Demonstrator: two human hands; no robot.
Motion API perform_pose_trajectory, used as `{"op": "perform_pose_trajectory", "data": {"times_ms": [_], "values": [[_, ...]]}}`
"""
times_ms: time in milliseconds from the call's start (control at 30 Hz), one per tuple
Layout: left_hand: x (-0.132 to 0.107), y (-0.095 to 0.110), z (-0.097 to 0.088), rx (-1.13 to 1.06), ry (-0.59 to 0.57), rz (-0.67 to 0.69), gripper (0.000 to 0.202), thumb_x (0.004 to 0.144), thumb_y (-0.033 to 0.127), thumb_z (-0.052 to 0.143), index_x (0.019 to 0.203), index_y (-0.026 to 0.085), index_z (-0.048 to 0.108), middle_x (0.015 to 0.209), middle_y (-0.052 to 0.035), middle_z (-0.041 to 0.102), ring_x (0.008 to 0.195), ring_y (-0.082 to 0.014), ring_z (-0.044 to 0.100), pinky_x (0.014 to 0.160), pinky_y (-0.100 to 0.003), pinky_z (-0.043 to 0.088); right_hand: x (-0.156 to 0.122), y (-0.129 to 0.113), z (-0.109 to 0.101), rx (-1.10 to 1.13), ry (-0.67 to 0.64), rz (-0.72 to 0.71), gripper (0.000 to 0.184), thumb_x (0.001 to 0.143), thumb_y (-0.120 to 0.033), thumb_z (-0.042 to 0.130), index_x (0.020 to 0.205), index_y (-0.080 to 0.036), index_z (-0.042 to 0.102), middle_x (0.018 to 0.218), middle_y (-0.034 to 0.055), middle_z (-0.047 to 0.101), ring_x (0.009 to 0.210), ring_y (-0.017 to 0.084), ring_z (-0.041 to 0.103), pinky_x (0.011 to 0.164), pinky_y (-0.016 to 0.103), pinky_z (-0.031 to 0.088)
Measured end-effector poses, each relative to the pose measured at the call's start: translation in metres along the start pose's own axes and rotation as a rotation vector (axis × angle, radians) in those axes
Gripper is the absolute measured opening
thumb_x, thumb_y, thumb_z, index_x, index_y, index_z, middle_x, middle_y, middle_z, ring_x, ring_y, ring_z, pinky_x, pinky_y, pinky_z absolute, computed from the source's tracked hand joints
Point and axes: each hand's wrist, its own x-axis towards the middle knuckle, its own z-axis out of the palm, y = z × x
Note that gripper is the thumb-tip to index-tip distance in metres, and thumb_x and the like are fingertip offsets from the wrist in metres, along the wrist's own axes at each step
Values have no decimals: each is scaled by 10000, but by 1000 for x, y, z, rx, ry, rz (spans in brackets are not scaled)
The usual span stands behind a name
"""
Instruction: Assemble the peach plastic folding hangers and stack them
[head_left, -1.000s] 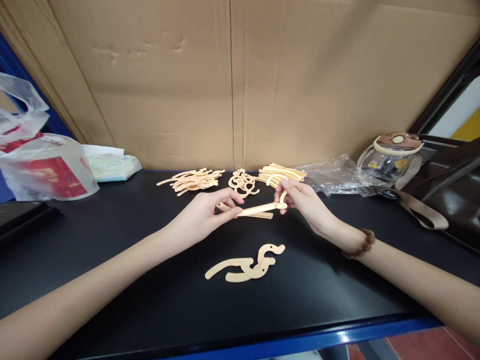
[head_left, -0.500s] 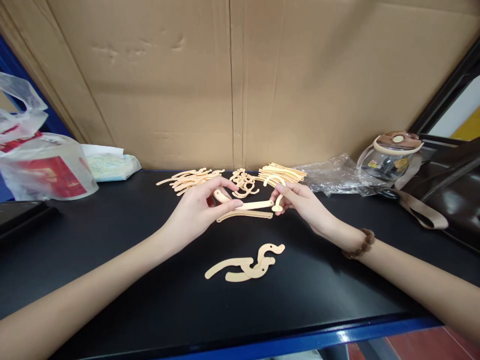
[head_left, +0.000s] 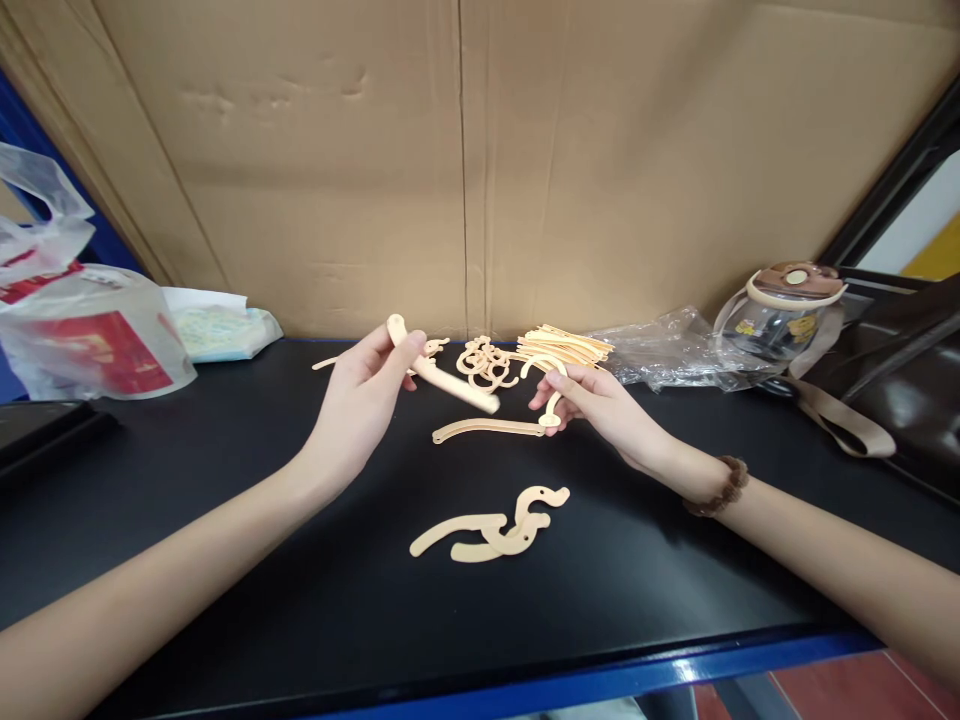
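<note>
Toward the tabletop's (head_left: 300, 620) left rear corner stands a translucent bag (head_left: 105, 335), its contents too hazy to name; near the right rear corner, a lidded clear jar (head_left: 780, 330). The raised left hand (head_left: 360, 395) pinches a beige strip (head_left: 452, 383) slanting down rightward; the right hand (head_left: 596, 400) grips a hooked piece (head_left: 553, 404), apart from it. Bare black surface separates two overlapping hooked parts (head_left: 511, 545) from the blue front edge (head_left: 600, 688).

Three piles (head_left: 571, 345) — two hands (head_left: 358, 395) — one bottle (head_left: 787, 318)
</note>
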Motion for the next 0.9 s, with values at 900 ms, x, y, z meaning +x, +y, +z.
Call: {"op": "perform_pose_trajectory", "data": {"times_ms": [900], "values": [[-28, -13, 20, 603, -635, 466, 181, 981, 335, 317, 895, 208, 413, 651, 51, 559, 513, -126, 518, 505, -220, 322, -9, -9, 6, 139, -241, 17, 98, 811, -194, 627, 898, -186, 582, 929, 30, 696, 811, 121, 648, 743, 253, 508]]}}
